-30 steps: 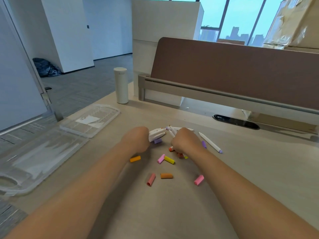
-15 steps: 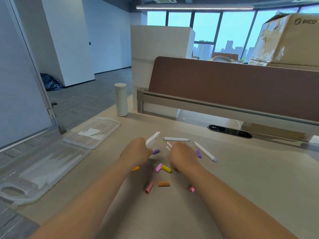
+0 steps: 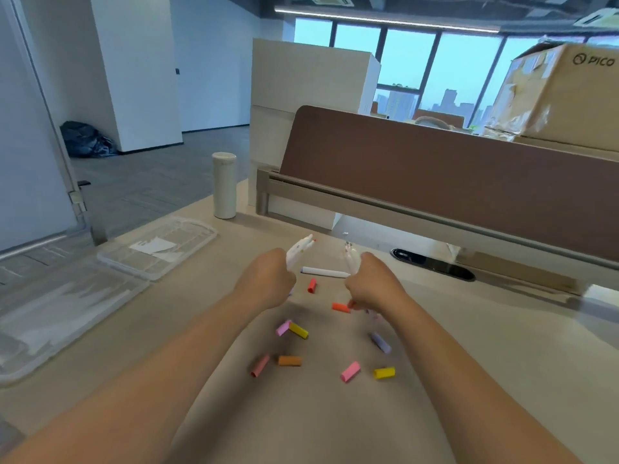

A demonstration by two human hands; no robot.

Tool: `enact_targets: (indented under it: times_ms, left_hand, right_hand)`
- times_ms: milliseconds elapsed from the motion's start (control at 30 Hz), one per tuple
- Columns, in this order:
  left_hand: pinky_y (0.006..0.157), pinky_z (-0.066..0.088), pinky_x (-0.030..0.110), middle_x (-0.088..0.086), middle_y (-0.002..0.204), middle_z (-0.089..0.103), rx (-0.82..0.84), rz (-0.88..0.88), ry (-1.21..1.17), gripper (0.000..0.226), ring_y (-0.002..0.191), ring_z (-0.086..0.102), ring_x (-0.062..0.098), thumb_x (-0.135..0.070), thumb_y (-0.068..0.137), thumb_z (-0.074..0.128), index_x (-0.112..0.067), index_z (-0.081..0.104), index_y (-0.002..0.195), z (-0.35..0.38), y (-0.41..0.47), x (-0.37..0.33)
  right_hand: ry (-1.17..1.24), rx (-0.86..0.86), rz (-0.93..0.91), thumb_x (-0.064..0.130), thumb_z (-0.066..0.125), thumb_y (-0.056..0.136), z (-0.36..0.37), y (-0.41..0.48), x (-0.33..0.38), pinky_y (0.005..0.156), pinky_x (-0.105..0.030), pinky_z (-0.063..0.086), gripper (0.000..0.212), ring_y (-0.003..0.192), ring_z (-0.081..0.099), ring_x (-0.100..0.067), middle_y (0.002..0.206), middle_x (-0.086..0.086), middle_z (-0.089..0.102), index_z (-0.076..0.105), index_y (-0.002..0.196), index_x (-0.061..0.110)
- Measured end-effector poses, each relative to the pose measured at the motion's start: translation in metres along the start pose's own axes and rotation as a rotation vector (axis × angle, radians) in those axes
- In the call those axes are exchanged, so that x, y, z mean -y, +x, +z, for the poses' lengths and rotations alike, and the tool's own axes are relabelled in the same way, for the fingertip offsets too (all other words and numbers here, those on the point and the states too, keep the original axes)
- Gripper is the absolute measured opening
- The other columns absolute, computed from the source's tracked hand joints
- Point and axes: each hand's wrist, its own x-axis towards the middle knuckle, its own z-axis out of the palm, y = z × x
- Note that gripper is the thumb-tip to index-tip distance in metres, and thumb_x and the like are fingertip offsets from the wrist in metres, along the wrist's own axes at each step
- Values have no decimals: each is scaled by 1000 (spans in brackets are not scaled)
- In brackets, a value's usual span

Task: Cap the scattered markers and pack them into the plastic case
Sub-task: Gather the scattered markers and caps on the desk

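We cannot count the marker bundle gripped in the left hand, nor the second bundle in the right hand: both are blurred, their lower ends hidden in the fists. The plastic case runs off the left edge.

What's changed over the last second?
Both hands rose off the pile: the left hand now grips a marker bunch, the right hand a second bunch. The right-side marker left the desk; one marker remains. Caps remain scattered; the open case stayed.
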Motion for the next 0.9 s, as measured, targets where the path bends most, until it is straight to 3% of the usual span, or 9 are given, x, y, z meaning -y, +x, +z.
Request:
enact_targets:
  times_ms: [100,200,367,533,633,700,767,833,900]
  left_hand:
    - [70,40,28,0,94,52,9,74,59,12,86,52,19,-17,95,56,-15,52,106,7,14,-12]
    - [69,44,28,0,95,58,34,136,138,14,84,56,19,-21,94,58,-19,55,107,17,33,-20]
    - [66,43,28,-3,89,57,46,206,256,14,80,56,17,-31,91,62,-24,58,102,39,57,-31]
    - [63,41,28,-3,83,53,38,255,414,10,76,56,19,-23,88,61,-23,63,98,54,76,-32]
    - [63,42,29,-2,81,54,121,219,479,13,76,56,19,-21,85,66,-21,64,98,59,82,-38]
    - [64,44,30,0,83,57,188,199,544,17,76,57,20,-16,83,66,-18,64,100,61,84,-43]
    - [64,45,30,1,81,55,218,209,603,23,75,56,21,-11,80,65,-17,65,102,62,85,-47]
    - [65,46,30,1,82,55,221,236,665,26,76,56,21,-7,78,65,-17,65,102,63,85,-51]
    - [65,46,29,1,83,56,230,246,722,29,77,57,23,-5,76,67,-16,65,103,64,85,-56]
  right_hand:
    - [10,2,26,2,53,84,-11,9,-17,63,-41,59,32,76,71,-33,90,-15,66,40,112,10]
    - [-44,-37,15,1,59,82,-15,19,-32,69,-37,49,36,91,62,-32,99,-11,60,47,116,8]
    - [-123,-116,22,27,57,93,-10,31,-49,75,-32,45,13,94,57,-26,110,-7,63,55,100,17]
    - [-295,2,47,7,46,97,-11,32,-56,80,-26,38,17,124,54,-29,140,-10,54,51,102,22]
    - [-318,27,59,14,51,96,-7,36,-60,77,-27,36,27,111,58,-28,129,-10,60,37,76,25]
    - [-366,18,60,20,55,96,-3,39,-61,84,-33,46,3,104,57,-28,124,-10,61,56,95,22]
    - [-416,59,68,20,56,97,-2,40,-63,92,-35,46,38,112,56,-29,134,-10,57,52,135,22]
    - [-395,77,57,19,57,97,-4,38,-64,94,-35,46,50,117,56,-29,137,-9,55,43,145,23]
    - [-374,76,69,17,57,96,-6,39,-64,93,-35,47,44,117,57,-29,132,-10,57,48,139,23]
